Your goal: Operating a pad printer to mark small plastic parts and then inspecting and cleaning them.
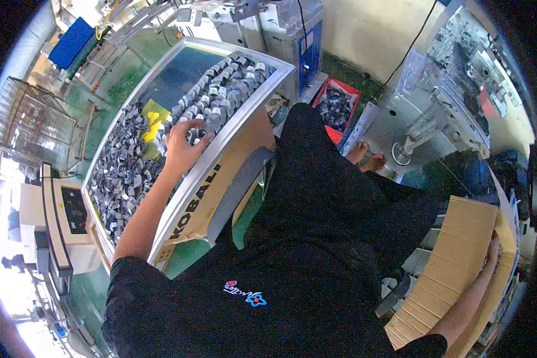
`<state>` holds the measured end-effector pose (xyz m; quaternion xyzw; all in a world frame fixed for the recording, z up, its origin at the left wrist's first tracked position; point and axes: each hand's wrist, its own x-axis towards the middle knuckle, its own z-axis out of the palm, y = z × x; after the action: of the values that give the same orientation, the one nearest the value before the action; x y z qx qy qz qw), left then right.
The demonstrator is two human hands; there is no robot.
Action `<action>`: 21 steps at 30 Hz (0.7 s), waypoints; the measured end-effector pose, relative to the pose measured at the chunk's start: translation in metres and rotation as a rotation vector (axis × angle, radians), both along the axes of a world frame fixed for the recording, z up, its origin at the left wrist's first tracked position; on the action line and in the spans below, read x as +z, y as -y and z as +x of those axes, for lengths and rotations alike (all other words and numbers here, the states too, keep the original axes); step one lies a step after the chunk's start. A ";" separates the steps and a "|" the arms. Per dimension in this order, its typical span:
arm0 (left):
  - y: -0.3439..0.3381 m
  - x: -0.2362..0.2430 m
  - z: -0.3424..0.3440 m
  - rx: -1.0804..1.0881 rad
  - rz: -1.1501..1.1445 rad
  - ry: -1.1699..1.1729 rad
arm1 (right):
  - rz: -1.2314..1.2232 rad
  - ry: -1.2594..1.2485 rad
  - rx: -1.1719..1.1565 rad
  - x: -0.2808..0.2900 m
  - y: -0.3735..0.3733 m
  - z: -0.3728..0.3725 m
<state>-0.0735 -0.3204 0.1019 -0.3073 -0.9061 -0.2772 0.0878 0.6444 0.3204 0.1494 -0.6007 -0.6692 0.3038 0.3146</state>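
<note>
While the person sits with dark-clothed legs (328, 179) stretched toward 12 o'clock, the left hand (182, 146) rests palm-down inside a large metal-framed tray (221, 140), fingers spread and slightly curled over the small grey metal parts (221, 95) that fill it. Whether the fingers pinch a part cannot be told, because the palm hides the fingertips. The parts lie directly under and around the hand: at 12 to 1 o'clock of it they stand in ordered rows, and at 7 to 9 o'clock they lie in a loose heap (119, 173). A yellow item (152, 116) sits among the parts just at 10 o'clock of the hand.

The right hand (491, 250) is at the far 4 o'clock edge of the view, laid against the far edge of a flat cardboard sheet (453, 262); only part of the hand shows, so its grip cannot be told.

The tray rests on a cardboard box (221, 191) at 5 o'clock of the left hand. A red bin (337, 110) holding more grey parts stands on the floor at 12 o'clock of the knees. Bare feet (366, 158) rest near a grey machine base (400, 128) at 2 o'clock. A beige control unit (65, 221) stands at 8 o'clock of the tray.
</note>
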 end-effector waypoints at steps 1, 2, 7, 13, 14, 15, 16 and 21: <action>0.000 0.000 0.001 0.027 -0.028 0.021 | -0.001 0.042 -0.004 -0.002 -0.010 0.008; 0.001 0.000 0.001 0.018 -0.024 0.023 | -0.009 0.080 -0.008 -0.004 -0.021 0.014; 0.003 0.000 0.000 0.045 -0.071 0.010 | -0.071 0.253 -0.036 -0.014 -0.061 0.047; -0.001 0.011 0.003 0.042 -0.137 -0.099 | -0.160 0.395 -0.039 -0.021 -0.094 0.073; -0.006 0.017 0.006 -0.005 -0.101 -0.116 | -0.171 0.403 -0.037 -0.024 -0.098 0.078; -0.014 0.025 0.008 -0.003 -0.030 -0.089 | -0.185 0.410 -0.035 -0.025 -0.103 0.083; -0.026 0.033 0.011 -0.011 0.042 -0.059 | -0.194 0.417 -0.033 -0.028 -0.107 0.090; -0.127 0.077 0.054 -0.316 0.310 -0.215 | 0.111 0.614 -0.089 -0.048 -0.120 0.125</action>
<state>-0.0196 -0.1934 0.1789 -0.4559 -0.7787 -0.3892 0.1852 0.7693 0.4408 0.1012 -0.6750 -0.7216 0.0570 0.1431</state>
